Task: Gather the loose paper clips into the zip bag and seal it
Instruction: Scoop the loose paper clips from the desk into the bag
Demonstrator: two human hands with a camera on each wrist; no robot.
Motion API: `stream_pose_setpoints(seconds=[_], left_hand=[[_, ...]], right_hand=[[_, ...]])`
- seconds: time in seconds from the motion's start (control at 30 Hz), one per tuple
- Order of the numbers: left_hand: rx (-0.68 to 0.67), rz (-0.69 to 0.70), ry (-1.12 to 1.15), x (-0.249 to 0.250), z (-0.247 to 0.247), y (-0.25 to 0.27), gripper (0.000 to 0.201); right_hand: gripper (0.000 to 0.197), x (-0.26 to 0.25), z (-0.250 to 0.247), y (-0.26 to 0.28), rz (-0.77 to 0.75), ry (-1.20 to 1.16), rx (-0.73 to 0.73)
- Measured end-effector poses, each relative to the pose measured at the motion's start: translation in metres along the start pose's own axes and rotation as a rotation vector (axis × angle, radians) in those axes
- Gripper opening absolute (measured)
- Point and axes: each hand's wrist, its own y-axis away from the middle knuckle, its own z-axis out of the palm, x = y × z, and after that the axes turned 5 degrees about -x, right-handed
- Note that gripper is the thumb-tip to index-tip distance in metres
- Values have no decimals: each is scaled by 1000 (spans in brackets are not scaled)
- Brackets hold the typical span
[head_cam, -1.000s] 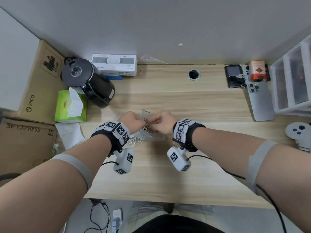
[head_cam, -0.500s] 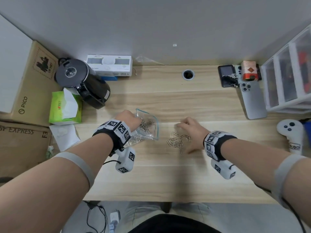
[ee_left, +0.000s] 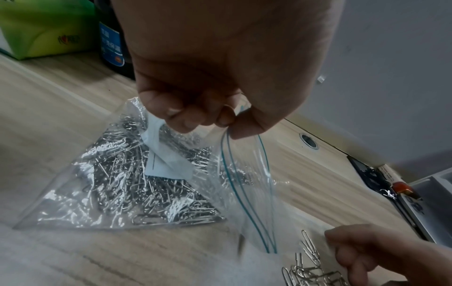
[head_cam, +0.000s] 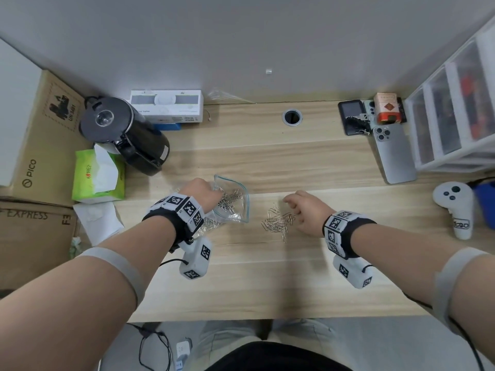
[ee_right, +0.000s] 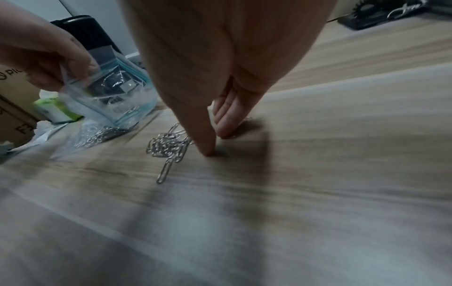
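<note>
The left hand point(head_cam: 202, 194) has its grip closed on the rim of the zip bag point(head_cam: 235, 203): in the left wrist view the fingers point(ee_left: 181, 114) and thumb pinch one corner of the bag's mouth and lift it, so the blue zip lines gape apart. The bag's mouth faces about 3 o'clock, toward the loose paper clips point(head_cam: 277, 223); its long axis runs roughly from 8 to 2 o'clock, with the filled bottom lying on the desk point(head_cam: 267, 277) under the left wrist. The right hand point(head_cam: 308, 212) has an open grip, fingers point(ee_right: 226, 123) nearly straight, tips down on the desk at the 3 o'clock edge of the loose pile. It holds nothing. The pile lies between the two hands, just beside the bag's mouth.
</note>
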Motion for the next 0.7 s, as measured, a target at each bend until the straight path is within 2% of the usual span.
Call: stream_pose_setpoints(seconds=[0.17,0.27,0.37,0.47,0.57,0.7], left_hand=[[-8,12,-22,-4,1,1,38],[-6,17,-15,-7,1,1,41],[-12,21,-10,-5,1,2,40],[-34,21,18,-5,3,1,38],[-47,26,15,-5,5,1,38],[-41,22,14,-3,6,0,39]], right_hand=[[62,-17,16,-5,-49,-71,-3],[63,-17,5,-2,-57,-65,35],[58,-3,-21,4,52,17,75],[44,16,-46,12,213,129,39],[33,24,-49,14,285,40,20],[28,11,-26,8,265,-128,28]])
